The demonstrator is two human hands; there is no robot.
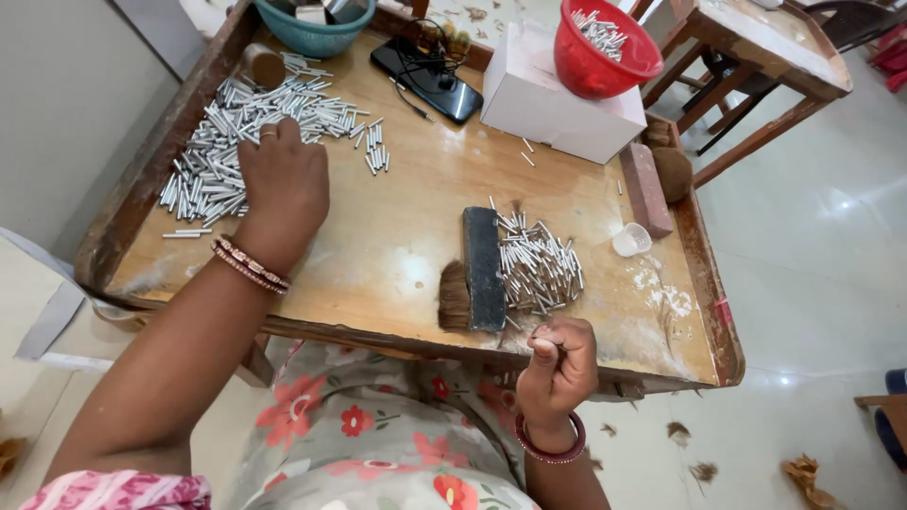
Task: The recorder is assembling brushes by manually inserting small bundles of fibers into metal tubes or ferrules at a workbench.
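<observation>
My left hand [282,179] rests palm down on a big heap of small silver tubes [227,142] at the left of the wooden tray table [397,236]; whether its fingers grip any tubes is hidden. My right hand [559,364] is near the table's front edge, fingers closed around what looks like one or more silver tubes. Just beyond it lies a smaller pile of silver tubes [539,264] against a dark block brush [482,269] with brown bristles.
A white box [548,99] carries a red bowl [605,47] of tubes at the back right. A black phone [427,77] with cable, a teal bowl [312,33], a reddish brick [645,189], a small clear cup [631,240] and a wooden table [756,47] are nearby.
</observation>
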